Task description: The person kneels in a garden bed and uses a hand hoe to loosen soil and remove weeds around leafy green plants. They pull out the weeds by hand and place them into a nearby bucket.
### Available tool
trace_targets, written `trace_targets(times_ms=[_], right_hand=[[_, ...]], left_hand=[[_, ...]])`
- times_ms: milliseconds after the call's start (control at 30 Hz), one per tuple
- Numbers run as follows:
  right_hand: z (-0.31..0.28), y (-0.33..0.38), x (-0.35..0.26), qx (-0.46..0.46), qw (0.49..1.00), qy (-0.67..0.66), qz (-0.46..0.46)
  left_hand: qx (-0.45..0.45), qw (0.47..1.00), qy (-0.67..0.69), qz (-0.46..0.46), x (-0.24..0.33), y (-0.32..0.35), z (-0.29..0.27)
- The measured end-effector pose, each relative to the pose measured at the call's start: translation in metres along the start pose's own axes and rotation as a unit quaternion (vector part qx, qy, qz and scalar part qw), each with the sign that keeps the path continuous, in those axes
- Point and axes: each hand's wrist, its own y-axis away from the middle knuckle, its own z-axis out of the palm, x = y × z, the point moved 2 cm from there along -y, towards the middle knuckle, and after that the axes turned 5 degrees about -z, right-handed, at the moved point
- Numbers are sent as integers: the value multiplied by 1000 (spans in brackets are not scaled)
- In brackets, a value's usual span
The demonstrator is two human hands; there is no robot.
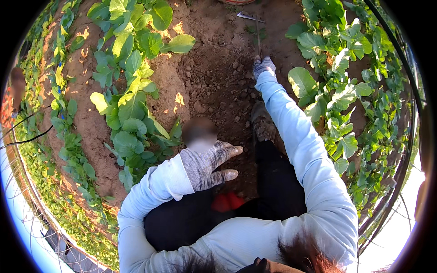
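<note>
My right hand, in a grey glove, reaches far forward over the soil between two plant rows. Its fingers are wrapped round the thin handle of a small hand hoe. The hoe's narrow metal blade lies at the far end, on or just above the soil. Nearer to me hangs my left hand, in a grey glove with worn, dirty fingertips. Its thumb and fingers are apart, with nothing between them. It hovers above my bent leg, beside the left row of leafy plants. A blurred patch hides what lies just beyond it.
More broad-leaved plants grow in a row on my right. Loose, crumbly soil runs between the rows. My dirty shoe stands in this furrow. Something red shows between my legs. A dark hose or pole curves along the far right.
</note>
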Motion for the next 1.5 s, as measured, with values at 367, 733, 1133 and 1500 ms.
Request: trace_targets(times_ms=[367, 733, 1133, 1500], right_hand=[[16, -34, 63, -92, 974, 207, 5], [-4, 23, 81, -181, 965, 178, 71], [-44, 88, 90, -198, 942, 268, 30], [-21, 32, 75, -109, 991, 68, -33]], left_hand=[[6, 999, 6, 35, 7, 3, -8], [32, 997, 3, 67, 8, 9, -8], [47, 996, 9, 70, 9, 10, -9], [-23, 998, -33, 43, 15, 4, -18]])
